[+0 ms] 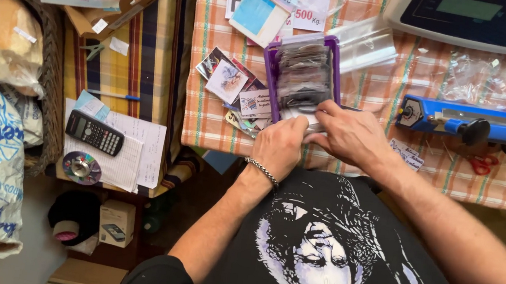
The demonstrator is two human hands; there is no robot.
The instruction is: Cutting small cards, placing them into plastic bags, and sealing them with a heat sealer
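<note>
Hands meet at the near edge of the checked tablecloth [362, 72], just in front of the chest. Left hand [279, 146], bracelet at the wrist, is curled, fingers drawn together; fingertips press on the near end of the purple tray [271, 74]. Whether it pinches anything cannot be told. Right hand [349, 134] lies half open, fingers bent and slightly spread, index tip touching the tray's near right corner and the pale sheet under it. No clear grasp seen.

Tray: long axis runs near to far, slightly tilted left at the far end. It holds a dark stack of small packets [304, 75], filed on edge along that axis.

Left of the tray: loose cards [228, 81], fanned flat, touching it. Right of the hands: blue heat sealer [459, 120], long axis left to right; red scissors [482, 164] just beside it, nearer. Far right: scale [470, 17]. On the side table at left: calculator [94, 133] and disc [81, 167].
</note>
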